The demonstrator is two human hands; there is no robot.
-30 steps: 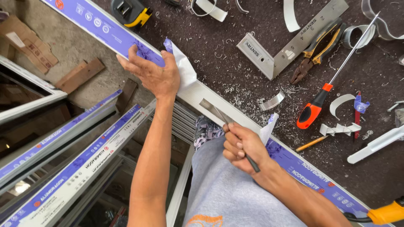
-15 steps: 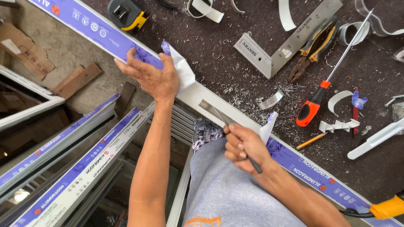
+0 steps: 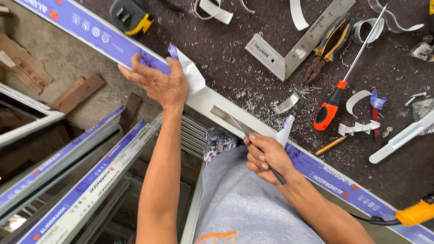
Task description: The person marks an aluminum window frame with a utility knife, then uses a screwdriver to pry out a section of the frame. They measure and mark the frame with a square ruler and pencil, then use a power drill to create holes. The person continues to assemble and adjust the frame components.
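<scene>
So my left hand (image 3: 160,83) is clamped over the white aluminium profile (image 3: 203,101) lying along the bench (image 3: 226,49) edge, right where the blue protective film (image 3: 90,29) is peeled back. My right hand (image 3: 264,156) is closed around a thin metal file (image 3: 242,129), tip in the slot cut into the profile. Compared with a second ago, barely anything moved, just short strokes, so I'd say the slot's edge is still being cleaned up. Shavings everywhere, screwdriver (image 3: 337,97) nearby.

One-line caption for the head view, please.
Left hand steadies a film-wrapped aluminium profile while right hand works a thin tool in its slot.
</scene>
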